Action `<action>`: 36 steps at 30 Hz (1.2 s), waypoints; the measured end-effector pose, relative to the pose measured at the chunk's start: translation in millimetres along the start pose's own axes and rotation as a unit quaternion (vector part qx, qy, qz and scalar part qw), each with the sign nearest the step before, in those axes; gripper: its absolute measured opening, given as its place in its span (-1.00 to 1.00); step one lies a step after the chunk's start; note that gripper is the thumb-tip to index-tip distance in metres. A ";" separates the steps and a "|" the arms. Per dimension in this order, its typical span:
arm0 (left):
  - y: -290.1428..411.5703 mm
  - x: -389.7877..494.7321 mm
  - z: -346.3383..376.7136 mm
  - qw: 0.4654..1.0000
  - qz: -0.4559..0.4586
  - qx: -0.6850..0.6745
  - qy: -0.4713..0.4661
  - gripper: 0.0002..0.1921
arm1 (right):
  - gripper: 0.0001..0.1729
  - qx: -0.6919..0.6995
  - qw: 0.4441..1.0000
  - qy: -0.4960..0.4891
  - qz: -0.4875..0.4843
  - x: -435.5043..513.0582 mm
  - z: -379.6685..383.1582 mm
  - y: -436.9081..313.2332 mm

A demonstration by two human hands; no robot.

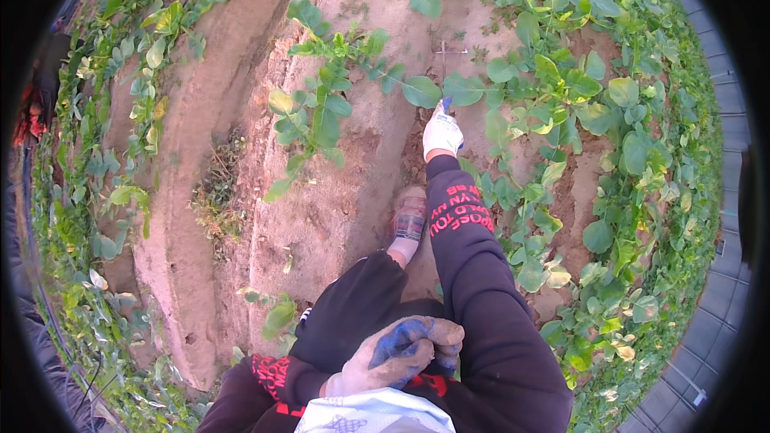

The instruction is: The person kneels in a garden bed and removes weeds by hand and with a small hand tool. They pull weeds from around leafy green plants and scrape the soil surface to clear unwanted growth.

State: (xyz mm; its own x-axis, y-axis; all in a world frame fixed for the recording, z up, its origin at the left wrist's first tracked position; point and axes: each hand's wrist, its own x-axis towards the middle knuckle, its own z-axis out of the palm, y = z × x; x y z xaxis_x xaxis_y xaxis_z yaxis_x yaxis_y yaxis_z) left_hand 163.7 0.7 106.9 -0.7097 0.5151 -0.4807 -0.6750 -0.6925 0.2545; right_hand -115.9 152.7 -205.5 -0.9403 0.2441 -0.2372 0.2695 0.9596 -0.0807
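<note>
My right hand (443, 130), in a white work glove with blue coating, reaches forward over the soil. It is shut on a thin-shafted hand tool (444, 63) with a narrow crosspiece near its far end; the grip is hidden in my fist. Broad green leaves (464, 90) of a leafy crop plant lie on both sides of the shaft. Close to my body, my left hand (403, 346) wears a soiled white glove with a blue palm. Its fingers are curled in, and nothing shows in them.
A leafy plant (325, 114) sprawls over the sandy bed (325, 216) left of the tool. Dense crop rows (577, 84) stand to the right, with grey paving (725, 288) beyond. My shoe (410, 216) is on the soil. Dry weeds (222, 183) lie left. Patterned white cloth (379, 412) hangs below.
</note>
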 end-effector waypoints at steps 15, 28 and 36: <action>-7.9 0.8 -1.4 0.991 -0.003 -0.072 -0.112 -0.67 | -0.30 -0.043 0.992 -0.093 -0.073 -169.1 -43.8 89.8; -15.1 -2.6 16.3 0.995 0.021 -0.020 -0.095 -0.64 | -0.71 0.806 0.391 -0.354 0.268 -140.4 -69.3 74.3; -57.2 -0.1 8.6 0.982 0.067 0.009 -0.177 -0.65 | -0.49 0.722 0.580 -0.332 0.178 -283.5 -192.9 140.7</action>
State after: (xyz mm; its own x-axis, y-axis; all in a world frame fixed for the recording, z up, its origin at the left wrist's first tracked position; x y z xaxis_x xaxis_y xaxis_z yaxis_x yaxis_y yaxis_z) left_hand 200.7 44.6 99.6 -0.8162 0.5649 -0.1211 -0.5715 -0.7586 0.3130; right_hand 148.4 245.4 37.1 -0.6131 -0.1775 -0.7698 0.7662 -0.3712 -0.5246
